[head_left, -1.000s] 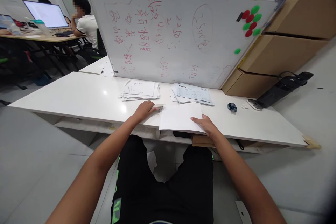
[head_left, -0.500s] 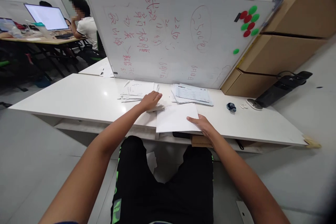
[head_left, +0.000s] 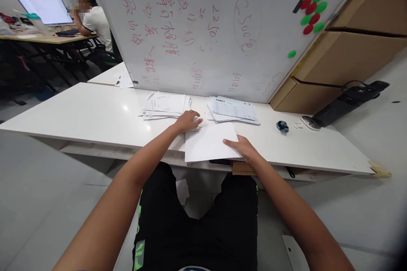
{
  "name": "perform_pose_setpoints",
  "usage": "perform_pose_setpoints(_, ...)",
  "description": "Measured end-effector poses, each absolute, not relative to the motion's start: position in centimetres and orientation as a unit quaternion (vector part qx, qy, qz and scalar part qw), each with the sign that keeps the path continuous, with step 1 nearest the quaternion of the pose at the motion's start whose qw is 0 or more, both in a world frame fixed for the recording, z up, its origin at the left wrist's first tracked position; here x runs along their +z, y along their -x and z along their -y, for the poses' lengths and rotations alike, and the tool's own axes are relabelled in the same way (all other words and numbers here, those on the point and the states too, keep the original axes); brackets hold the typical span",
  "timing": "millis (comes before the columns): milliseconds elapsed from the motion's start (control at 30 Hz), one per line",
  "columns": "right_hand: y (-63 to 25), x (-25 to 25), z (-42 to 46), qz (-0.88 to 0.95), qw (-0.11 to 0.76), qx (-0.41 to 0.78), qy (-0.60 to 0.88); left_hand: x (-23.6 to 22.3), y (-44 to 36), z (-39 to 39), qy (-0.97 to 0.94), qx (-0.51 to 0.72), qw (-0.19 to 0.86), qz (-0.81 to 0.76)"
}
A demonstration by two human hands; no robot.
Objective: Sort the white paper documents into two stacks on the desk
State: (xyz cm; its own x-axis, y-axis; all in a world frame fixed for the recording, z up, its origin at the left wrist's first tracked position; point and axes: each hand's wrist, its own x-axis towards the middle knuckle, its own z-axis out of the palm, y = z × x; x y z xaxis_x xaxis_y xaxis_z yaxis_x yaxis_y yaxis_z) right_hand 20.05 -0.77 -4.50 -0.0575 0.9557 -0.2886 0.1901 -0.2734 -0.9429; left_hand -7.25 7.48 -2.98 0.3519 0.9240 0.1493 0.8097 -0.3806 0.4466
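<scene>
At the front edge of the counter point(head_left: 302, 152), white paper point(head_left: 206, 144) runs lengthwise left to right, right end clamped by the right hand point(head_left: 246, 148); the left hand point(head_left: 187, 122), fingers apart, nears its far-left corner.

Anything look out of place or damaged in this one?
A few oddities: the whiteboard has its writing running sideways, a loose white paper lies on the floor below the desk, and the desk's far-right corner has a ragged tan covering, possibly a patch.
</scene>
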Motion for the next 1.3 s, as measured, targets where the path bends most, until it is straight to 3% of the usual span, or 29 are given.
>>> perform_pose_setpoints(167,-19.9,-4.5,0.7,0.489,0.341,0.518,0.614,-2.8,6.7,-7.3,-0.816,0.162,0.138,-0.538)
perform_pose_setpoints(367,-19.8,-4.4,0.7,0.489,0.332,0.515,0.620,-3.0,5.0,-6.8,-0.851,0.087,0.020,-0.518)
perform_pose_setpoints(467,-19.8,-4.2,0.8,0.493,0.325,0.514,0.623,-3.0,5.1,-6.9,-0.861,0.097,0.033,-0.499)
perform_pose_setpoints(733,-20.6,-4.6,1.3,0.507,0.331,0.522,0.601,-2.6,6.7,-6.4,-0.756,0.320,0.168,-0.546)
perform_pose_setpoints(967,-22.4,-4.0,4.5,0.531,0.475,0.363,0.601,-0.8,7.5,-3.6,-0.590,0.517,0.151,-0.601)
perform_pose_setpoints(1167,-25.6,-2.9,8.1,0.420,0.560,0.404,0.589,-3.2,9.9,-0.9,-0.710,0.349,0.198,-0.578)
perform_pose_setpoints(1300,-26.4,-3.3,8.3,0.412,0.551,0.425,0.588,-4.7,10.3,-0.6,-0.721,0.303,0.193,-0.593)
